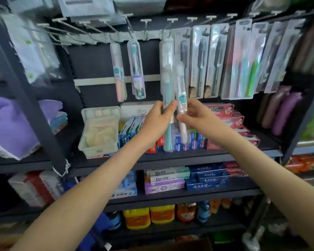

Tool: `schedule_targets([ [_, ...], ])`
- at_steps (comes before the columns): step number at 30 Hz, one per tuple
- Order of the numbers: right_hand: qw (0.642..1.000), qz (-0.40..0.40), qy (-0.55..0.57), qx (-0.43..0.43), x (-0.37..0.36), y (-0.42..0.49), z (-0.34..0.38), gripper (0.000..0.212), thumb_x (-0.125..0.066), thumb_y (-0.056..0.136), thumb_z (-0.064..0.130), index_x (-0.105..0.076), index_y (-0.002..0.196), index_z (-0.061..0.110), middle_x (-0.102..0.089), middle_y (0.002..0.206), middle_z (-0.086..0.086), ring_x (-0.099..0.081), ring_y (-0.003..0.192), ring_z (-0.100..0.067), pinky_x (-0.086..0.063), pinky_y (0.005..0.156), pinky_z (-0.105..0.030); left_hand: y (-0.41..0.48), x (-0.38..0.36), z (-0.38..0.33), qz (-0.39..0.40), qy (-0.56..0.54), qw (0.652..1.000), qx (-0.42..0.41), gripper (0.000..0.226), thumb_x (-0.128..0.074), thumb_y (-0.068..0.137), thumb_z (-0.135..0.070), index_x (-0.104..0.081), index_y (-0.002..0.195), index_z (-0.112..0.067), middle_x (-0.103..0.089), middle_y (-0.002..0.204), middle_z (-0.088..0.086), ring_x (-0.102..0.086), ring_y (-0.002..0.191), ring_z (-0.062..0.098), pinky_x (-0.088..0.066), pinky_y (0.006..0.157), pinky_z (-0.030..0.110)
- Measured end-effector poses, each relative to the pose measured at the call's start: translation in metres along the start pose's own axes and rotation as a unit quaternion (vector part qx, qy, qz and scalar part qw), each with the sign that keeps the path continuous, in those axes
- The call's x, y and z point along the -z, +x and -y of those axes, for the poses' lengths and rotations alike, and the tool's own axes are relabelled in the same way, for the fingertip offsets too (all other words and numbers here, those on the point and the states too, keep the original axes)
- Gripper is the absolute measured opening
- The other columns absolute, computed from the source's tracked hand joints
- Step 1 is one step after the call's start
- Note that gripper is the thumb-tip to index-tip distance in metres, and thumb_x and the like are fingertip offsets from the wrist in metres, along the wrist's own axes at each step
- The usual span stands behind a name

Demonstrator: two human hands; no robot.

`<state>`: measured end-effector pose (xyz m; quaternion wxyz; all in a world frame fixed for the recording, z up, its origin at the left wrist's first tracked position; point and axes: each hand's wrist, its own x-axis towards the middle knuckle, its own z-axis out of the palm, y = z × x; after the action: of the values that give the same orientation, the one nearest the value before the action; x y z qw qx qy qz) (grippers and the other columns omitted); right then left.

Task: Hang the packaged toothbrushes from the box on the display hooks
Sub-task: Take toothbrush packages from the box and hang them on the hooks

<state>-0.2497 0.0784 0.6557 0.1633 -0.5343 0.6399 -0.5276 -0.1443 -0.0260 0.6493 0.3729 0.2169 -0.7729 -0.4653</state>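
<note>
From the head camera: the left hand [158, 122] grips a teal packaged toothbrush [168, 136] held upright. The right hand [198, 116] pinches a white packaged toothbrush [180, 91] just beside it. Both are held below the display hooks [172, 20] and above the toothpaste shelf [170, 156].

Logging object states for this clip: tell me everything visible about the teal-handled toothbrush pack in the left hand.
The teal-handled toothbrush pack is a long, clear, rounded plastic case, teal handle inside, head end up and blurred. It stands nearly upright; the left hand grips its middle, thumb across the front. Its lower end hangs free. Whether its top is already hung cannot be told. The white-handled pack sits close at its right.
</note>
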Motion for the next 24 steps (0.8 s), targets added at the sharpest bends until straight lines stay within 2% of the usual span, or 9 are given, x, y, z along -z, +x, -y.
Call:
schedule_targets([
  [4, 0.999, -0.018, -0.031, 0.018, 0.018, 0.02, 0.007, 0.027, -0.053, 0.094, 0.015, -0.05, 0.12, 0.022, -0.067, 0.103, -0.011, -0.067, 0.089, -0.025, -0.054, 0.085, -0.044, 0.023, -0.002, -0.011, -0.004, -0.003, 1.0, -0.015, 0.024, -0.055, 0.096, -0.039, -0.043, 0.081, -0.024, -0.06, 0.08, -0.003, -0.061, 0.069, 0.006, -0.045, 0.064, 0.023],
  [6, 0.997, -0.042, -0.057, 0.003, 0.026, 0.032, 0.007, 0.028, -0.049, 0.095, 0.016, -0.047, 0.123, 0.018, -0.063, 0.095, -0.013, -0.062, 0.076, -0.023, -0.053, 0.078, -0.043, 0.034, 0.003, -0.014, -0.017, -0.038, 0.999, -0.001, 0.021, -0.06, 0.094, -0.035, -0.047, 0.087, -0.02, -0.068, 0.09, 0.006, -0.066, 0.075, 0.009, -0.054, 0.069, 0.031],
  [8, 0.995, -0.074, -0.067, 0.002, 0.034, 0.045, 0.004, 0.021, -0.047, 0.096, 0.018, -0.046, 0.117, 0.016, -0.057, 0.085, -0.009, -0.054, 0.067, -0.018, -0.048, 0.065, -0.032, 0.046, 0.009, -0.015, -0.041, -0.068, 0.997, 0.012, 0.019, -0.063, 0.093, -0.031, -0.051, 0.096, -0.017, -0.069, 0.093, 0.012, -0.067, 0.08, 0.021, -0.057, 0.073, 0.039],
  [11, 0.993, -0.098, -0.06, 0.011, 0.046, 0.062, 0.001, 0.013, -0.045, 0.097, 0.016, -0.044, 0.11, 0.016, -0.053, 0.075, 0.003, -0.047, 0.058, -0.011, -0.037, 0.046, -0.015, 0.059, 0.018, -0.017, -0.076, -0.113, 0.99, 0.031, 0.02, -0.06, 0.095, -0.025, -0.051, 0.109, -0.014, -0.068, 0.087, 0.007, -0.067, 0.072, 0.015, -0.056, 0.062, 0.028],
  [14, 0.992, -0.089, -0.085, 0.029, 0.051, 0.076, -0.002, 0.026, -0.043, 0.098, 0.016, -0.042, 0.124, 0.017, -0.055, 0.083, 0.002, -0.05, 0.061, -0.008, -0.037, 0.052, -0.019, 0.07, 0.03, -0.012, -0.105, -0.113, 0.987, 0.048, 0.027, -0.054, 0.098, -0.027, -0.05, 0.119, -0.011, -0.066, 0.085, 0.007, -0.065, 0.069, 0.014, -0.058, 0.069, 0.03],
  [17, 0.988, -0.082, -0.114, 0.057, 0.044, 0.088, 0.0, 0.053, -0.043, 0.099, 0.016, -0.024, 0.149, 0.02, -0.058, 0.096, 0.0, -0.055, 0.067, -0.013, -0.045, 0.058, -0.023, 0.073, 0.044, -0.004, -0.141, -0.113, 0.982, 0.047, 0.024, -0.046, 0.102, -0.027, -0.049, 0.119, -0.011, -0.061, 0.081, 0.005, -0.061, 0.066, 0.013, -0.055, 0.065, 0.025],
  [19, 0.988, -0.072, -0.114, 0.074, 0.035, 0.095, 0.001, 0.061, -0.043, 0.099, 0.014, -0.015, 0.152, 0.024, -0.061, 0.104, -0.008, -0.055, 0.067, -0.015, -0.045, 0.054, -0.016, 0.074, 0.056, -0.001, -0.16, -0.115, 0.979, 0.043, 0.021, -0.043, 0.103, -0.027, -0.049, 0.115, -0.011, -0.059, 0.08, 0.004, -0.06, 0.068, 0.013, -0.053, 0.066, 0.025],
  [21, 0.987, -0.059, -0.115, 0.093, 0.022, 0.1, 0.004, 0.066, -0.044, 0.1, 0.014, -0.01, 0.154, 0.028, -0.059, 0.107, -0.005, -0.055, 0.068, -0.012, -0.043, 0.054, -0.01, 0.078, 0.07, 0.002, -0.172, -0.118, 0.977, 0.051, 0.02, -0.043, 0.103, -0.027, -0.05, 0.112, -0.011, -0.061, 0.079, 0.002, -0.06, 0.071, 0.013, -0.053, 0.073, 0.029],
  [24, 0.981, -0.052, -0.13, 0.135, -0.003, 0.114, 0.009, 0.068, -0.049, 0.099, 0.021, -0.011, 0.152, 0.039, -0.045, 0.138, -0.007, -0.056, 0.109, -0.023, -0.049, 0.09, -0.033, 0.088, 0.095, 0.006, -0.174, -0.13, 0.975, 0.05, 0.019, -0.047, 0.101, -0.031, -0.053, 0.104, -0.013, -0.061, 0.08, 0.005, -0.06, 0.069, 0.015, -0.053, 0.072, 0.034],
])
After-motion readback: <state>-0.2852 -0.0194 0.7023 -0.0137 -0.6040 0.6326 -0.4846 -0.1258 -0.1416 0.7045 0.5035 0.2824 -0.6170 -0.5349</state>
